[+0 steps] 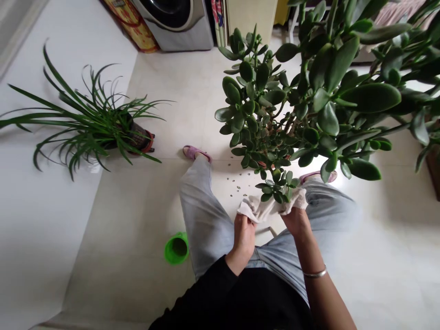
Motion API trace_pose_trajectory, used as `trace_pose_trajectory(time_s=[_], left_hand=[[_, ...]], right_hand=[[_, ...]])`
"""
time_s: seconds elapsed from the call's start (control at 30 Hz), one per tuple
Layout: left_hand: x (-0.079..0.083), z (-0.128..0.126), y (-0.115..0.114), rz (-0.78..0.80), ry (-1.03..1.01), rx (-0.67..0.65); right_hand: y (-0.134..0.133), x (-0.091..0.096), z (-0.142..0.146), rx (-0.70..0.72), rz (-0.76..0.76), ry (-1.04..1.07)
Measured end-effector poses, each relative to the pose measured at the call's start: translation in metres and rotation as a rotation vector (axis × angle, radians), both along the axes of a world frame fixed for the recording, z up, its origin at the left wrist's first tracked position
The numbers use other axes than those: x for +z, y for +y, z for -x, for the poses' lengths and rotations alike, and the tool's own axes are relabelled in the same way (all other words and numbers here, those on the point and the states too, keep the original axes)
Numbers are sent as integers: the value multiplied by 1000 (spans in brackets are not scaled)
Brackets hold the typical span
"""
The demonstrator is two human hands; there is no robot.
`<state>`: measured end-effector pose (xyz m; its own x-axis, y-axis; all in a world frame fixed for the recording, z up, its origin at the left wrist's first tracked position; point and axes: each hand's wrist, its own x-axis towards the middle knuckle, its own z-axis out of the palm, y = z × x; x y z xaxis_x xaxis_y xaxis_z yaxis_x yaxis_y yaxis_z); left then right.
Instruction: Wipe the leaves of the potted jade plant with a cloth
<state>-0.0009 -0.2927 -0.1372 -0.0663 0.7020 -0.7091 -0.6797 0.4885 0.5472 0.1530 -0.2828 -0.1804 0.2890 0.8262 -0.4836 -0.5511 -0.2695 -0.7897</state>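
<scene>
Head view: we look down past our black sleeve [206,293] and pale grey jeans [206,215] at a cream cloth [271,206] held between our two hands. Our left hand [244,236] is closed, its fingers curled around the cloth's left end, and our right hand [297,221] is closed too, gripping the right end, with a silver bangle [314,274] on that wrist. The cloth bunches up between them. A low sprig of a big jade plant [309,91] touches the cloth's upper edge, and we cannot tell whether the cloth wraps around any leaves. The plant's thick leaves fill the upper right, above our knees. Small bits of debris [237,185] are scattered on the tile floor [165,91] just beyond the cloth, near our pink slippers [195,152]. A green plastic cup [177,247] lies on its side beside our left leg. Further left stands a long-leaved potted plant [92,123], and a washing machine [175,25] sits at the top.
</scene>
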Motion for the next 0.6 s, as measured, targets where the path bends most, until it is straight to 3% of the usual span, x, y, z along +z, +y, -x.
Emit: trace_pose_trajectory(time_s=[0.2, 0.3, 0.43, 0.53, 0.6], left_hand=[[-21, 1, 30, -161, 98, 60], [-11, 2, 44, -176, 132, 43], [14, 0, 53, -172, 200, -23], [24, -5, 54, -304, 281, -68], [21, -8, 53, -400, 351, -108]], right_hand=[[20, 12, -8, -65, -44, 99], [30, 28, -7, -104, -51, 36], [37, 48, -5, -45, -164, -89], [34, 47, -6, -127, -187, -141], [31, 39, -8, -183, -151, -165]])
